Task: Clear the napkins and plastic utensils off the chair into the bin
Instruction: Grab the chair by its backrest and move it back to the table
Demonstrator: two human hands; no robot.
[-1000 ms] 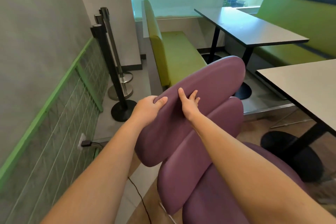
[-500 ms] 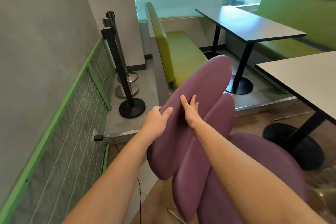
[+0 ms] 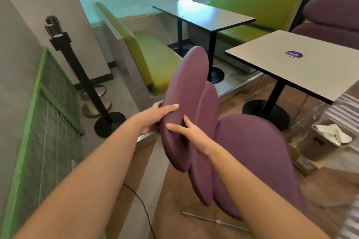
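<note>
The purple padded chair (image 3: 256, 153) stands in front of me, its seat bare, with two oval back cushions rising to the left. My left hand (image 3: 155, 117) grips the outer edge of the top back cushion (image 3: 184, 91), thumb over its front. My right hand (image 3: 191, 134) holds the same cushion from the inner side, fingers tucked between the two cushions. A grey bin (image 3: 318, 149) sits on the floor at the right with a crumpled white napkin (image 3: 333, 136) on top. No plastic utensils are visible.
A white square table (image 3: 303, 64) on a black pedestal stands right of the chair. Green benches (image 3: 153, 54) and a dark table (image 3: 204, 13) lie beyond. Black queue posts (image 3: 81, 77) and a green mesh panel (image 3: 48, 122) line the left wall. A cable (image 3: 143, 207) runs across the floor.
The chair has turned so its back cushions now show nearly edge-on. Both hands kept their hold and slid lower. The view swung right, bringing the bin and white table into sight.
</note>
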